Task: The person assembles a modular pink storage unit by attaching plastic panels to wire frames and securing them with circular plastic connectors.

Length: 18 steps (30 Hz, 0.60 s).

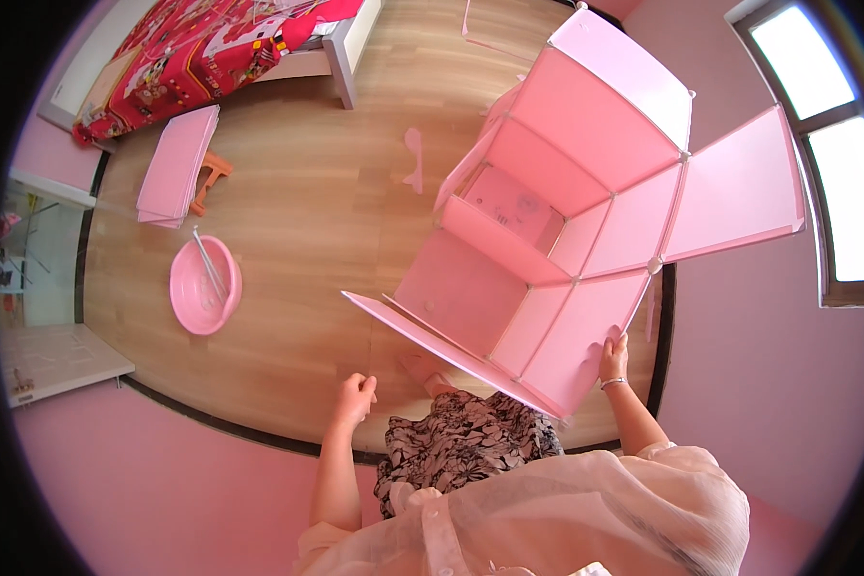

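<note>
A pink cube storage cabinet (pixel 634 216) made of plastic panels and round connectors fills the right half, partly assembled, with some sides uncovered. My right hand (pixel 615 361) holds the edge of its near right panel, by a curved cut-out; the fingers are partly hidden there. One panel (pixel 734 187) sticks out from the cabinet toward the window, and another panel (pixel 451 350) stands along the near left side. Away from the cabinet, my left hand (pixel 357 397) hangs over the floor with curled fingers. Whatever it may hold is too small or hidden to make out.
At left a pink basin (pixel 204 286) holds white rods. Beyond it, a stack of pink panels (pixel 179 165) leans on an orange-brown stool (pixel 211 178). A curved pink strip (pixel 414 160) lies mid-floor. A bed (pixel 211 48) stands at the back left; a window (pixel 830 144) is at right.
</note>
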Motion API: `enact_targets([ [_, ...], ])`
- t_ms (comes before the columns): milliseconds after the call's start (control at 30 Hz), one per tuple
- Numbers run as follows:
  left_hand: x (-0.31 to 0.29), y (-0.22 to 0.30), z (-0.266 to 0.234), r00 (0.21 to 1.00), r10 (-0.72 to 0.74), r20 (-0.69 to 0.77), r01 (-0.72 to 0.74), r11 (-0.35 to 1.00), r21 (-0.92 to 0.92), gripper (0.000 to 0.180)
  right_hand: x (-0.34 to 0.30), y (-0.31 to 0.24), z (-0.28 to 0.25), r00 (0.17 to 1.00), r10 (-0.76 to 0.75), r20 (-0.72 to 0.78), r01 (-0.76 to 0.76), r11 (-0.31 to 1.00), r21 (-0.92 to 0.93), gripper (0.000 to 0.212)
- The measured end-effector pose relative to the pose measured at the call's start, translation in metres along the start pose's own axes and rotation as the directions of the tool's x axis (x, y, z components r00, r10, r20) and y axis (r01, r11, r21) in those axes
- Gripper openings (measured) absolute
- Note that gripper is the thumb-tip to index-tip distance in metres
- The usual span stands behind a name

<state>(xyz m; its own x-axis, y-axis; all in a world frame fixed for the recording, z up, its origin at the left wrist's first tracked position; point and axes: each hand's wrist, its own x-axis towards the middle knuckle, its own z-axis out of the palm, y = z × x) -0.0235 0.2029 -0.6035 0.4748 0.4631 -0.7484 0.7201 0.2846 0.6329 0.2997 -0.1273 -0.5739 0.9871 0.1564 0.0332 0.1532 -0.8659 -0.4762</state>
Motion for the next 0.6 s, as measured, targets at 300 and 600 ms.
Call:
enact_targets([
  [300,0.018,0.005,-0.081,0.997,0.011,0.08,0.011,0.963,-0.269,0.019,0.001,-0.035,-0.023,0.926,0.377,0.029,-0.341,0.865,-0.369,0.04],
  [600,0.074,-0.061,-0.225,0.948,-0.106,0.301,0.293,0.66,-0.692,0.023,-0.053,-0.213,0.017,0.995,0.032,-0.094,-0.053,0.97,-0.239,0.03],
])
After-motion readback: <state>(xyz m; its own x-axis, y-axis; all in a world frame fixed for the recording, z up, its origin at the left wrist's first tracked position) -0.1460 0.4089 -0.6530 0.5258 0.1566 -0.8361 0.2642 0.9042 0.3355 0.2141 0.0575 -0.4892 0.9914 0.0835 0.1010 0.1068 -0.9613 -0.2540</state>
